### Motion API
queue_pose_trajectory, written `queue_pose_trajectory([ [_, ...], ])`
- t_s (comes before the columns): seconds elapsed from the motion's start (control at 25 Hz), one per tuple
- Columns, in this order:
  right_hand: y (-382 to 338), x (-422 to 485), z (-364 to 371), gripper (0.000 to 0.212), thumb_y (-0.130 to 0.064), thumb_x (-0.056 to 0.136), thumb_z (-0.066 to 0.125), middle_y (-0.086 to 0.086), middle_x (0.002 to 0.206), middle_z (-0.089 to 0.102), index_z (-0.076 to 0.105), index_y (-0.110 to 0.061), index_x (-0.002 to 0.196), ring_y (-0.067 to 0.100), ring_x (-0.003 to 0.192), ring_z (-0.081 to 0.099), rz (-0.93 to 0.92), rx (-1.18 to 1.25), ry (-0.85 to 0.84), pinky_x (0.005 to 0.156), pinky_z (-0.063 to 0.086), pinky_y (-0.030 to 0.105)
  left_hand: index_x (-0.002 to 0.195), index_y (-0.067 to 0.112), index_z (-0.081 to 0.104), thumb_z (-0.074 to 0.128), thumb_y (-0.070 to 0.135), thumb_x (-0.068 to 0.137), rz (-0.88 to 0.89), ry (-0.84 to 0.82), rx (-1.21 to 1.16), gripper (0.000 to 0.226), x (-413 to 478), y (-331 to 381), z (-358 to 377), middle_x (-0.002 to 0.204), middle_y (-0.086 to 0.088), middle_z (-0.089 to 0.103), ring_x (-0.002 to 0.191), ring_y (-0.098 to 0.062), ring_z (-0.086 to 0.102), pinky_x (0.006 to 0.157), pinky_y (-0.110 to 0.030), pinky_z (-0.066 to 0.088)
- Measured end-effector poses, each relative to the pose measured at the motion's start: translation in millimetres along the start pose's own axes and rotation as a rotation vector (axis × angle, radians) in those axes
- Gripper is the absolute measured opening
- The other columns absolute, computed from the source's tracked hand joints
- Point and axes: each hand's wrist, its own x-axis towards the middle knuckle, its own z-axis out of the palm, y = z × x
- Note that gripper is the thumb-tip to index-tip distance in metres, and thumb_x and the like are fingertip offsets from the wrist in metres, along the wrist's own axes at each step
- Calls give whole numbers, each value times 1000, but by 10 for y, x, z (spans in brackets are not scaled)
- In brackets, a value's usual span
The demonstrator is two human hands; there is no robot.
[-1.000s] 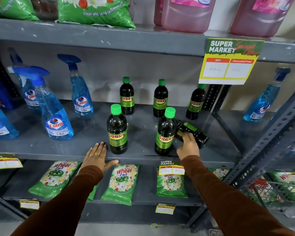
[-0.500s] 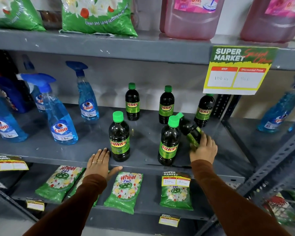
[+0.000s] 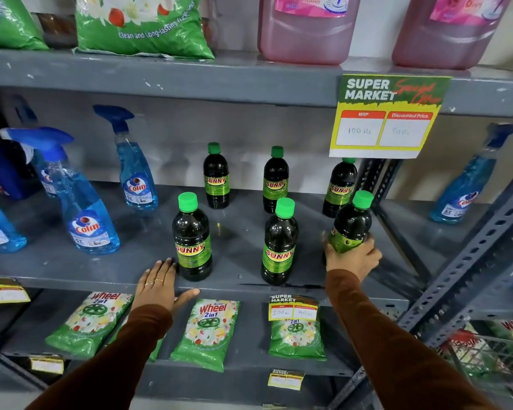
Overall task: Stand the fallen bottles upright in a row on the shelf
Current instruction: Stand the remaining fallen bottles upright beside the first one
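Head view: right hand (image 3: 353, 258) grips bottle (image 3: 351, 224), near-upright, cap tilted right.

- My grey shelf (image 3: 243, 232) carries five upright Sunny bottles (image 3: 192, 238).
- Blue Colin sprays (image 3: 86, 214) stand left.
- My left hand (image 3: 160, 284) rests on its near edge.

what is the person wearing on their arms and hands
Both arms are covered to the wrist by long, plain rust-brown sleeves of a soft fabric, one on the left arm and one on the right arm. The left hand wears two thin rings. The right hand is bare, with no rings visible.
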Motion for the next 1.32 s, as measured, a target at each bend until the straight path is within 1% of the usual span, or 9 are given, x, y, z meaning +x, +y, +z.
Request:
queue_pose_trajectory([
  [0.16,42,-28,1,100,-6,63,76,24,143,29,14,-6,142,38,133,31,-86,124,-54,114,26,46,144,11,17,-24,90,33,-4,3,-14,142,-9,8,-2,156,-7,19,144,-21,14,119,-39,7],
  [0.32,-37,-41,80,106,-23,60,84,29,135,35,17,1,140,43,125,33,-31,-58,26,109,29,53,144,11,15,-24,90,31,-4,-8,-16,143,-14,28,-19,156,-6,17,145,-21,12,119,-38,7],
  [0.48,55,9,86,101,-6,57,80,24,135,41,21,-7,138,38,126,40,-13,149,-79,110,33,50,144,11,16,-22,91,33,-3,4,-30,141,-16,6,-10,156,-7,19,144,-21,13,119,-38,8],
  [0.6,143,-46,104,102,1,61,75,23,143,33,14,-9,142,35,133,32,11,216,-86,114,26,48,144,11,17,-20,91,35,12,19,-38,140,-14,5,-9,155,-8,20,144,-22,15,119,-39,9],
  [0.68,137,-64,72,96,-5,59,81,26,137,37,25,-2,136,39,130,31,6,135,-33,112,28,48,143,11,18,-19,91,36,14,30,-24,139,-20,4,-3,155,-8,21,144,-22,16,119,-38,9],
  [0.8,98,-51,-56,69,-6,56,84,23,117,54,48,1,114,35,113,49,-26,114,-53,98,41,40,143,11,19,0,89,46,16,46,-33,126,-21,-4,5,154,-8,22,144,-23,17,119,-39,10],
  [0.96,138,-77,-193,63,-8,56,84,20,111,57,52,0,109,31,103,55,-60,95,-68,88,40,30,143,11,18,23,78,69,27,65,-30,100,-34,10,9,155,-8,21,144,-22,16,120,-40,10],
  [1.2,276,-147,-277,66,-17,51,86,17,111,55,50,-9,105,33,102,55,-34,75,-59,95,48,47,143,9,19,5,80,56,48,78,-27,113,-26,-8,0,155,-7,22,144,-22,16,119,-38,9],
  [1.32,334,-178,-349,65,-18,50,87,17,108,57,50,-10,103,32,99,57,-25,63,-31,91,50,48,144,9,16,25,78,73,60,60,-33,99,-24,-20,7,155,-7,19,144,-22,13,120,-39,9],
])
